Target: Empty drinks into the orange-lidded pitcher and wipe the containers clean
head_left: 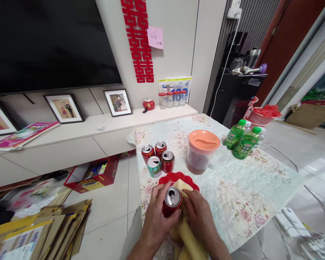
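Observation:
My left hand (pixel 159 213) is wrapped round a red drink can (pixel 173 202), its opened silver top facing up. Beside it my right hand (pixel 199 209) grips a pale yellow cloth (pixel 191 240), pressed near the can's side; the cloth hangs down toward me. Just beyond the hands, a red scalloped plate (pixel 169 177) is partly hidden by them and the cloth. Past the plate, to the left, stand several opened cans in a group, a green one (pixel 154 167) and red ones (pixel 168 161) among them.
A clear bucket with an orange lid (pixel 203 142) stands on the flowered tablecloth (pixel 233 187). Green-capped bottles (pixel 246 142) are at the right. A white cabinet (pixel 111 142) runs behind. Flattened cardboard (pixel 56 231) lies at lower left, and a power strip (pixel 291 220) at lower right.

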A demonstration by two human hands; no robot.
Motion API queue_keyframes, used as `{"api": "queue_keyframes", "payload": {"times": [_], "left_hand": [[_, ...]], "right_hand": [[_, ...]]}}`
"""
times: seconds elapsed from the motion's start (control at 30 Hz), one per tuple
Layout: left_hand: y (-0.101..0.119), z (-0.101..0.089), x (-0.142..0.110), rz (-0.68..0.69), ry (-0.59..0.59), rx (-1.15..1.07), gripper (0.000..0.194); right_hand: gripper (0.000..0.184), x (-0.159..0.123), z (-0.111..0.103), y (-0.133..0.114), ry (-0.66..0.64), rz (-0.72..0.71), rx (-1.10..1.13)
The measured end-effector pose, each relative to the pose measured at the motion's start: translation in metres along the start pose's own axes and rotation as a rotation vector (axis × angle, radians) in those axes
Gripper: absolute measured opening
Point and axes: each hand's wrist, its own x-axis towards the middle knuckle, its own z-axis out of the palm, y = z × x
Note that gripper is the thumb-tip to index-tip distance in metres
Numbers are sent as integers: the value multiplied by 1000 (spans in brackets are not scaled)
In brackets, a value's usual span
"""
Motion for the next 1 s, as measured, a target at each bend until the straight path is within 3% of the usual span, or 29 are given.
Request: {"api": "queue_keyframes", "payload": {"times": [0.27, 0.4, 0.6, 1.0], "left_hand": [[14, -10, -1, 15, -68, -87, 64], [18, -11, -2, -22, -122, -118, 61], [10, -9, -6, -60, -147, -123, 74], [-2, 8, -9, 28, -39, -49, 76]], "right_hand": [[30, -2, -20, -19, 61, -99, 194], [34, 6, -12, -15, 28, -111, 226], [33, 13, 6, -1, -29, -49, 154], [32, 1, -3, -4, -6, -29, 115]]}}
